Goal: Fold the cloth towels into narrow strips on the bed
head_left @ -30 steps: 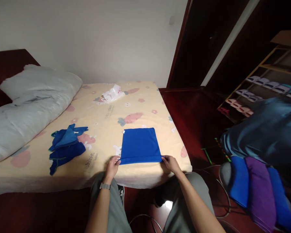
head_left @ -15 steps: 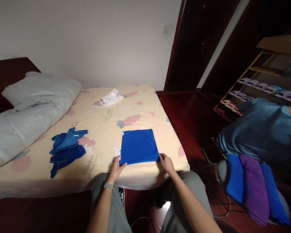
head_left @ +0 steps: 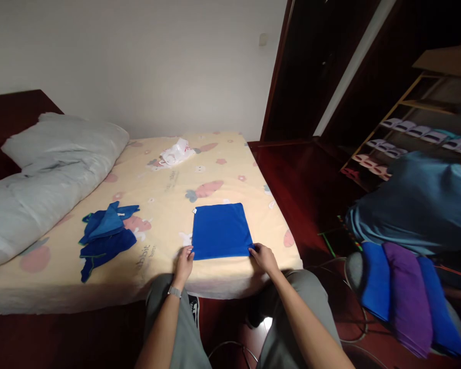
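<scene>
A square blue cloth [head_left: 221, 230] lies flat on the patterned bed sheet [head_left: 161, 192], close to the bed's front edge. A small white tag shows at its far left corner. My left hand [head_left: 184, 264] has its thumb and fingers closed at the near left corner. At the near right corner, my right hand [head_left: 264, 257] pinches the cloth between thumb and fingers. Further left on the sheet, crumpled blue cloths [head_left: 107, 236] with green edging lie in a loose heap.
A white plastic bag [head_left: 177, 152] lies toward the wall. A grey quilt [head_left: 61, 169] fills the bed's left side. On the right, a person in a blue shirt [head_left: 418, 200] is beside folded blue and purple cloths [head_left: 409, 302]. Behind stands a shoe rack [head_left: 392, 105] with slippers.
The cloth's near edge lies straighter and flatter. My left thumb has drawn back toward the corner, while my right hand stays at its corner. The view has shifted slightly.
</scene>
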